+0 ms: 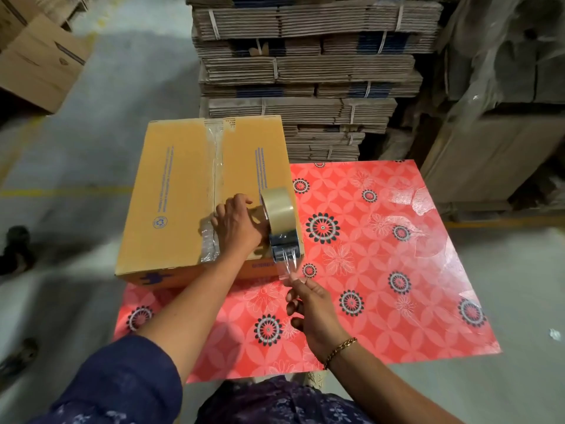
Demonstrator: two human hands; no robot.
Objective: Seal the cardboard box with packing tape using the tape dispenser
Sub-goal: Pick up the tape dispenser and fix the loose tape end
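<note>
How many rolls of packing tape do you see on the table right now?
1. The tape roll sits in the dispenser held by the left hand at the cardboard box's near right corner. Others may be hidden behind the box.

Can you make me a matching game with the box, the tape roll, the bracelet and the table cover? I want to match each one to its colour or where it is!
Things:
1. cardboard box
2. tape roll
3. bracelet
4. table cover

Clues:
A. red with flower patterns
B. gold, on the right wrist
C. yellow-brown, clear tape down its middle seam
D. standing on the dispenser that the left hand holds

Pairs: 1-C, 2-D, 3-B, 4-A
</note>
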